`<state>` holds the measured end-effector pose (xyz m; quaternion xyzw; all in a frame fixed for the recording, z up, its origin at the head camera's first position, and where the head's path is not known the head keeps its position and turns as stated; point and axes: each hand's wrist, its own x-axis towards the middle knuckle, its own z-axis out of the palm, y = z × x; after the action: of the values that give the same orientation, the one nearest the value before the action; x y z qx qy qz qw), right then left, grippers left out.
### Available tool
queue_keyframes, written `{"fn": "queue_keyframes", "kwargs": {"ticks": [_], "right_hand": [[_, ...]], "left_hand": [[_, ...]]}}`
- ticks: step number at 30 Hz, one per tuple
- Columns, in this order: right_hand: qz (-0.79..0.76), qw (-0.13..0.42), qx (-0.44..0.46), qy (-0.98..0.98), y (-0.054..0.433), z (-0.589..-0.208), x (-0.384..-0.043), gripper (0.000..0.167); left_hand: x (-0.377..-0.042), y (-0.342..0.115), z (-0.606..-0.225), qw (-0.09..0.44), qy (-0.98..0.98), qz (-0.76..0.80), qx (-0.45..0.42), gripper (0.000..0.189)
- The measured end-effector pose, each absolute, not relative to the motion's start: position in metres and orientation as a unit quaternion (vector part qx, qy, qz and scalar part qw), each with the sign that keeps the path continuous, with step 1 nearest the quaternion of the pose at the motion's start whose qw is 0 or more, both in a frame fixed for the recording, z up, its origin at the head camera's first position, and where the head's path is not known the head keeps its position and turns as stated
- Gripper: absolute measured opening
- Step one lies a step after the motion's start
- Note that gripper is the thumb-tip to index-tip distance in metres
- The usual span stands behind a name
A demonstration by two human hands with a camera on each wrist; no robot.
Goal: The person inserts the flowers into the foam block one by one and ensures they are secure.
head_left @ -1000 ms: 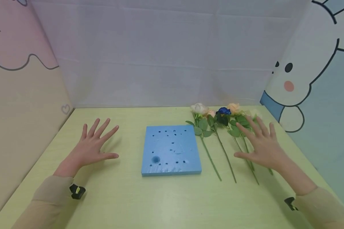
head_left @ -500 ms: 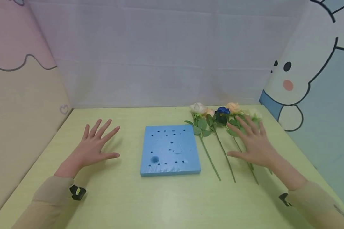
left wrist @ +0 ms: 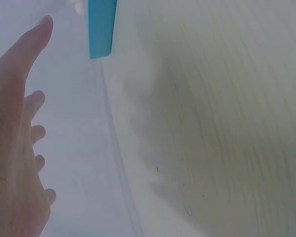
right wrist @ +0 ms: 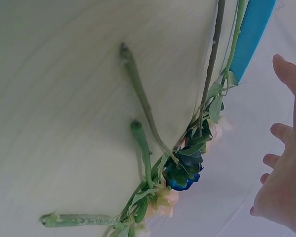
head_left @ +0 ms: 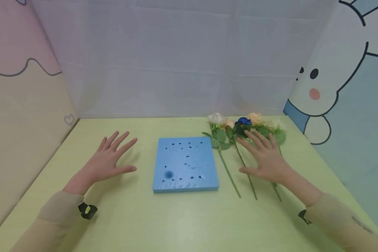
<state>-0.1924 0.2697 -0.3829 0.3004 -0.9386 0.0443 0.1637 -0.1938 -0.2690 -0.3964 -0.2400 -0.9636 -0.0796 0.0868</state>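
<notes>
My left hand (head_left: 106, 160) hovers over the table left of a blue foam block (head_left: 186, 164), fingers spread and holding nothing. On the other side, my right hand (head_left: 264, 159) hangs spread above several artificial roses, also holding nothing; it hides part of their stems and leaves. The block lies flat, its top dotted with small holes and one larger dent. A white rose (head_left: 216, 119), a blue rose (head_left: 244, 121) and a peach rose (head_left: 254, 118) lie with heads toward the back and stems toward the front. In the right wrist view, the blue rose (right wrist: 183, 178) shows below the stems.
The pale yellow-green table (head_left: 182, 220) meets a white cloth backdrop (head_left: 151, 63) at its back edge. Printed cartoon panels stand at both sides, one with a rabbit-like figure (head_left: 327, 80) on the right. Black wrist devices (head_left: 87, 210) sit at the cuffs.
My right hand has moved left, from over the right-hand roses toward the block. My left hand has shifted slightly right. The block and roses lie as before.
</notes>
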Motion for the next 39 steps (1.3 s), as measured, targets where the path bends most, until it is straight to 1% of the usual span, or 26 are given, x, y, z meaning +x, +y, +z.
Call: {"fn": "queue_keyframes", "kwargs": {"ticks": [5, 16, 22, 33, 39], "right_hand": [[0.053, 0.156, 0.302, -0.939, 0.260, -0.386, -0.192, 0.091], [0.071, 0.122, 0.302, -0.943, 0.239, -0.395, -0.190, 0.090], [0.093, 0.116, 0.305, -0.941, 0.230, -0.400, -0.192, 0.088], [0.119, 0.056, 0.277, -0.952, 0.222, -0.403, -0.193, 0.088], [0.138, 0.043, 0.262, -0.954, 0.220, -0.405, -0.193, 0.086]], "left_hand": [[-0.190, -0.262, -0.395, 0.073, -0.963, -0.101, -0.241, 0.091], [-0.182, -0.246, -0.405, 0.020, -0.963, -0.162, -0.213, 0.093], [-0.178, -0.236, -0.408, -0.001, -0.961, -0.188, -0.202, 0.094], [-0.174, -0.219, -0.414, -0.017, -0.952, -0.241, -0.187, 0.092], [-0.171, -0.211, -0.417, -0.042, -0.937, -0.298, -0.177, 0.093]]}}
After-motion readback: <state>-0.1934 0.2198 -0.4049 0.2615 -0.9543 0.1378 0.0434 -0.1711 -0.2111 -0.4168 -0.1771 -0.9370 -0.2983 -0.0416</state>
